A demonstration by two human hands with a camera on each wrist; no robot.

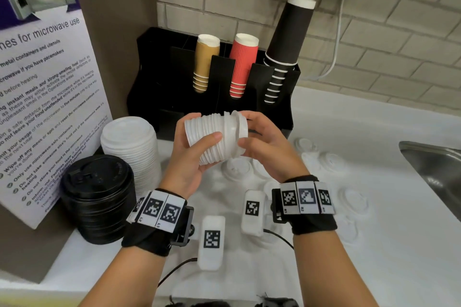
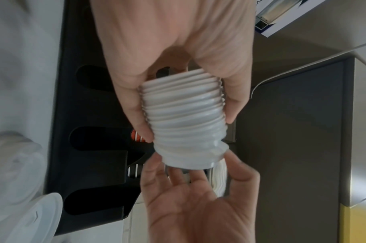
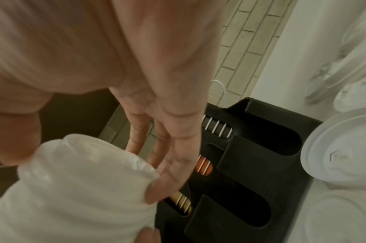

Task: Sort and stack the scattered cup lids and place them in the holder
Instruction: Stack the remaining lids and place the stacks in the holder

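Observation:
My left hand (image 1: pixel 203 127) grips a stack of small white lids (image 1: pixel 214 139), lying sideways above the counter in front of the black holder (image 1: pixel 154 77). Its thumb is on the near side and its fingers wrap round the far side, as the left wrist view shows around the stack (image 2: pixel 184 118). My right hand (image 1: pixel 245 129) meets the stack's right end. Its fingers (image 3: pixel 178 148) stay straight behind the end lid and its thumb touches the front rim. Several loose white lids (image 1: pixel 237 169) lie scattered on the counter below and to the right.
A tall white lid stack (image 1: pixel 129 142) and a black lid stack (image 1: pixel 97 197) stand at the left by a microwave notice (image 1: pixel 42 97). The holder carries brown (image 1: pixel 203 65), red (image 1: pixel 242 65) and black cups (image 1: pixel 287 52). A steel sink (image 1: pixel 434 164) is at the right.

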